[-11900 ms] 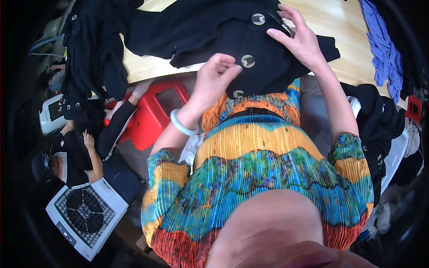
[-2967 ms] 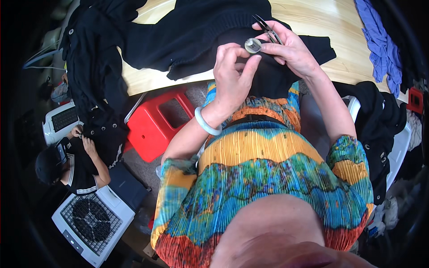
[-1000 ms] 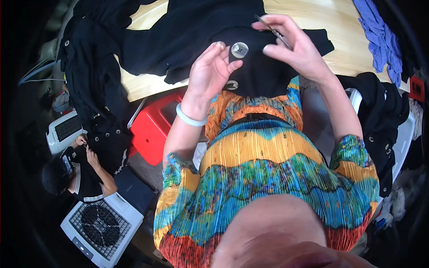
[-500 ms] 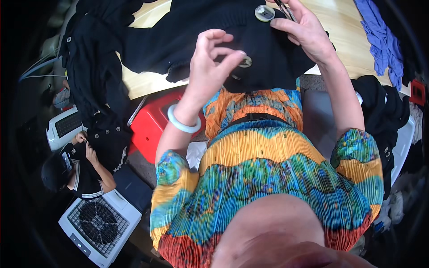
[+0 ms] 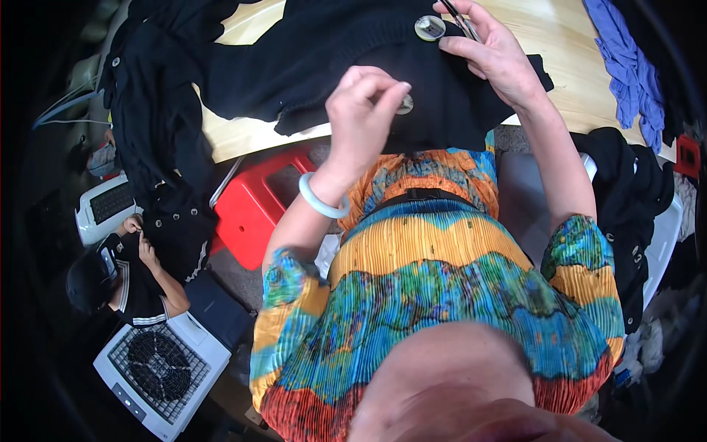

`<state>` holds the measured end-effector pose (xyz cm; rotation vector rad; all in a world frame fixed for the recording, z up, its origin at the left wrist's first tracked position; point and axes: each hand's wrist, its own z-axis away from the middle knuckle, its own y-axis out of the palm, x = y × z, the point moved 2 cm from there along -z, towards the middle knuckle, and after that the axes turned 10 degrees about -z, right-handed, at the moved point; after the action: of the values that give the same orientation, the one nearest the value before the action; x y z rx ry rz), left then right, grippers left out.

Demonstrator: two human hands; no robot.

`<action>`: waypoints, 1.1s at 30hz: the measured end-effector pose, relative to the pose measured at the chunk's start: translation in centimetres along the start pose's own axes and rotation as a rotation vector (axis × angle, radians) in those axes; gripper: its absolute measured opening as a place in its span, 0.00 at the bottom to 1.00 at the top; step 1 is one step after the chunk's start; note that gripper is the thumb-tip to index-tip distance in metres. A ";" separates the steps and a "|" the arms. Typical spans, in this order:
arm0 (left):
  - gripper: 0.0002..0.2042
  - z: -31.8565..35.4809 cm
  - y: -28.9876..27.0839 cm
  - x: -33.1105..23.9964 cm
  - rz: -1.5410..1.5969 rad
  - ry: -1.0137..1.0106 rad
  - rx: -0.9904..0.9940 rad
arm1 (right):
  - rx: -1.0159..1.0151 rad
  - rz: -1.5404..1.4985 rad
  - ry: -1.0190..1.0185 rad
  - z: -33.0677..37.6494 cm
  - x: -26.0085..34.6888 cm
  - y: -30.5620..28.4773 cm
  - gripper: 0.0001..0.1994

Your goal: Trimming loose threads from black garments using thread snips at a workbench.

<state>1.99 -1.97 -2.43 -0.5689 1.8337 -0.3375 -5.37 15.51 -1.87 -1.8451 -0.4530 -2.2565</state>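
A black knit garment (image 5: 449,96) lies over the table's near edge and onto my lap. On it show a large round button (image 5: 430,28) by my right hand and another pale button (image 5: 405,104), partly hidden behind my left fingertips. My left hand (image 5: 362,107) is closed in a pinch just above the cloth, thumb against fingers; anything between the tips is too small to make out. My right hand (image 5: 495,55) lies by the far button, fingers closed around slim dark thread snips (image 5: 461,19) that point up and away.
More black buttoned garments (image 5: 158,110) hang off the table (image 5: 574,96) at left. A blue-violet cloth (image 5: 626,66) lies far right. Below stands a red stool (image 5: 250,214). Another person (image 5: 140,272) works at lower left beside a white fan unit (image 5: 162,376). Dark clothes (image 5: 618,177) are piled at right.
My left hand has turned and shifted slightly right, its loosely spread fingers drawing into a pinch. My right hand, with the snips, has moved slightly left and nearer.
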 end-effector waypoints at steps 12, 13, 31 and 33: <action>0.06 -0.1 -1.7 1.4 -0.167 -0.048 -0.013 | -0.123 -0.047 0.238 0.2 1.2 1.0 0.24; 0.06 0.1 -1.8 1.0 -0.227 0.015 -0.025 | -0.127 -0.073 0.239 -0.1 0.6 0.8 0.23; 0.03 -0.4 -0.1 0.8 -0.335 0.192 0.014 | -0.159 0.036 0.266 -0.4 2.7 2.1 0.17; 0.03 -0.9 0.4 0.8 -0.214 0.134 0.038 | -0.101 0.351 -0.173 -3.5 -2.9 -1.8 0.16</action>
<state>0.86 -2.10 -3.01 -0.7337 1.8942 -0.5649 -8.60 15.86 -5.55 -1.9944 -0.0326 -1.9294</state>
